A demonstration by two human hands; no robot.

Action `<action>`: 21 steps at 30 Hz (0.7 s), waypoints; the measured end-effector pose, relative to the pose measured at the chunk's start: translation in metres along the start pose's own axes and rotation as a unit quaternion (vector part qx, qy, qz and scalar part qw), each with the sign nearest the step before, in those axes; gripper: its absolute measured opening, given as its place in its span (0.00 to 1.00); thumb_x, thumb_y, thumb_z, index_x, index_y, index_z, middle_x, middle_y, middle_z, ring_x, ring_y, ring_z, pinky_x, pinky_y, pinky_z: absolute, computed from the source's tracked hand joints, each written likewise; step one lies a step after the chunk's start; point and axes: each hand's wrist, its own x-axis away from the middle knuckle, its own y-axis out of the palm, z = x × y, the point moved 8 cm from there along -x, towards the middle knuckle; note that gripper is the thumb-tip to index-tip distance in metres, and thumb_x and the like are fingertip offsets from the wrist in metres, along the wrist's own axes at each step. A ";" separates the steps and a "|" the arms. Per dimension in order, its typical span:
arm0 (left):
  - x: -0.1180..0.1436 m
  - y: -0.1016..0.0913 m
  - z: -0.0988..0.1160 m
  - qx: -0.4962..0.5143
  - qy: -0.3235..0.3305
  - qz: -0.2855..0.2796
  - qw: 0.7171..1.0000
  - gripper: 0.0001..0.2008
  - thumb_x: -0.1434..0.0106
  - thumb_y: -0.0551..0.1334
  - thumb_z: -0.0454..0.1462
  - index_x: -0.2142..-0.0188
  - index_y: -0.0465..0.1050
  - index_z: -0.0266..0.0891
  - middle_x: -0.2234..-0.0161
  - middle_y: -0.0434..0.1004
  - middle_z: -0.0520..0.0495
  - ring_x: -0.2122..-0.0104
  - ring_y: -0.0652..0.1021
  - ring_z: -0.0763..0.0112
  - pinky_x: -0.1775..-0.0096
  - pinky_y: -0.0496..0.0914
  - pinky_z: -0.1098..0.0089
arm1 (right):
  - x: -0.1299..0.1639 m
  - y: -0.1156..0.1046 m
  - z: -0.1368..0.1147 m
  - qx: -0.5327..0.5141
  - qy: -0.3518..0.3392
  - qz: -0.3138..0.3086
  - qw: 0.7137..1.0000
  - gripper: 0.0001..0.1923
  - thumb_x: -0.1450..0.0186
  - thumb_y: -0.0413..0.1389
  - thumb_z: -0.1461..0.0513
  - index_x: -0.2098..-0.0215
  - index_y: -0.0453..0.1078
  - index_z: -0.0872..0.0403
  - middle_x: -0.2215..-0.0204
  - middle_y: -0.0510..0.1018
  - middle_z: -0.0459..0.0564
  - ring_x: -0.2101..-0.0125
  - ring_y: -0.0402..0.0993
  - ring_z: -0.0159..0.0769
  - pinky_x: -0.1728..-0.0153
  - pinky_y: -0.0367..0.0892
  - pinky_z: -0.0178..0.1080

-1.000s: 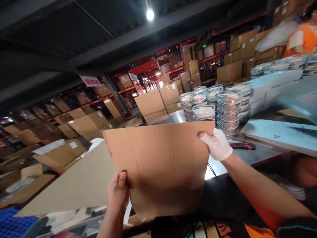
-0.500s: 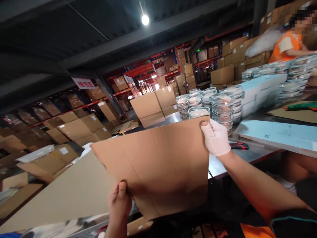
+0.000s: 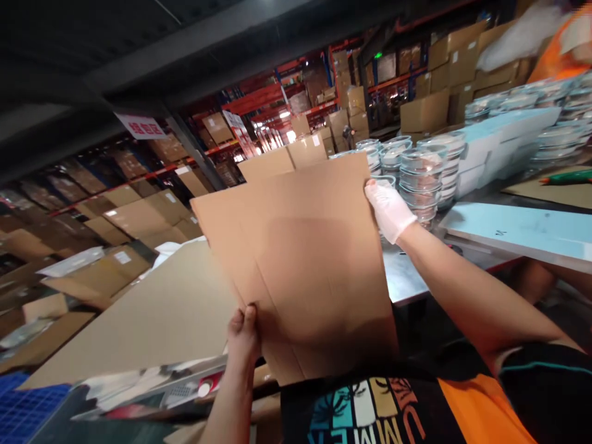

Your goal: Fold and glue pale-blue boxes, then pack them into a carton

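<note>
A creased sheet of brown cardboard (image 3: 314,259) is held up in front of my body, tilted toward me. My left hand (image 3: 245,333), bare, grips its lower left edge with the thumb on the near face. At the upper right edge, my right hand (image 3: 391,209) in a white glove is closed on the same sheet; its fingers behind the board are hidden. Just beyond the gloved hand stand stacks of round clear containers (image 3: 420,179) on a metal table (image 3: 407,277). A larger flat board (image 3: 152,320) lies to the left, partly behind the sheet.
A pale blue foam board (image 3: 522,231) lies on the table at right, with white foam blocks (image 3: 499,148) behind it. A green-handled tool (image 3: 568,177) rests at far right. Cardboard boxes (image 3: 143,216) fill the left. A co-worker's orange vest (image 3: 557,49) shows at upper right.
Both hands have raised the cardboard sheet, and it now faces me more squarely. My left hand has shifted right and up, my right hand up and slightly left. The view has tipped downward.
</note>
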 end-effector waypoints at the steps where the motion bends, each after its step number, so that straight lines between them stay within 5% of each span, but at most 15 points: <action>1: 0.000 0.000 0.000 0.004 -0.011 0.006 1.000 0.31 0.50 0.70 0.66 0.71 0.68 0.43 0.73 0.77 0.49 0.69 0.78 0.62 0.66 0.75 0.65 | 0.001 0.005 0.009 0.009 0.003 -0.017 1.000 0.35 0.31 0.50 0.30 0.74 0.65 0.49 0.75 0.72 0.48 0.68 0.73 0.40 0.63 0.76 0.44; 6: 0.001 0.003 0.008 -0.006 -0.019 0.000 1.000 0.31 0.49 0.70 0.65 0.68 0.68 0.43 0.71 0.77 0.49 0.69 0.76 0.65 0.66 0.73 0.67 | 0.010 0.007 0.032 0.088 -0.005 0.028 0.996 0.36 0.31 0.52 0.31 0.79 0.59 0.48 0.78 0.65 0.46 0.69 0.65 0.39 0.60 0.71 0.45; 11: 0.004 -0.001 0.006 -0.015 -0.021 0.023 0.999 0.31 0.50 0.70 0.66 0.71 0.66 0.44 0.75 0.73 0.51 0.71 0.73 0.66 0.67 0.71 0.67 | 0.001 0.004 0.030 0.100 -0.012 0.037 0.994 0.31 0.26 0.51 0.41 0.79 0.59 0.49 0.77 0.64 0.46 0.69 0.67 0.39 0.58 0.71 0.44; 13: 0.005 0.000 0.004 -0.021 -0.021 0.019 0.999 0.30 0.49 0.69 0.65 0.69 0.69 0.43 0.72 0.78 0.48 0.68 0.76 0.62 0.64 0.72 0.65 | -0.010 -0.002 0.022 0.088 -0.020 0.023 0.996 0.26 0.26 0.54 0.43 0.74 0.66 0.50 0.74 0.71 0.47 0.67 0.72 0.40 0.55 0.73 0.46; 15: 0.005 0.002 -0.001 -0.031 -0.027 0.009 0.999 0.29 0.48 0.69 0.64 0.65 0.73 0.42 0.67 0.82 0.46 0.64 0.79 0.59 0.62 0.74 0.64 | -0.024 -0.009 0.005 0.038 -0.049 0.000 0.998 0.22 0.29 0.60 0.42 0.59 0.74 0.52 0.65 0.79 0.49 0.59 0.77 0.42 0.50 0.74 0.46; 17: 0.003 0.004 -0.007 -0.025 -0.037 -0.005 0.999 0.28 0.47 0.70 0.62 0.62 0.75 0.41 0.64 0.84 0.45 0.61 0.80 0.57 0.60 0.74 0.63 | -0.037 -0.017 -0.019 -0.037 -0.091 -0.039 0.994 0.32 0.34 0.64 0.37 0.46 0.73 0.51 0.56 0.82 0.50 0.54 0.78 0.42 0.47 0.74 0.45; 21: -0.013 0.005 -0.021 0.053 -0.051 -0.022 0.997 0.30 0.49 0.73 0.63 0.63 0.75 0.41 0.64 0.84 0.46 0.61 0.82 0.57 0.60 0.76 0.64 | -0.049 -0.022 -0.061 -0.061 -0.092 -0.155 0.982 0.33 0.32 0.60 0.33 0.59 0.76 0.54 0.64 0.81 0.51 0.64 0.77 0.37 0.60 0.73 0.40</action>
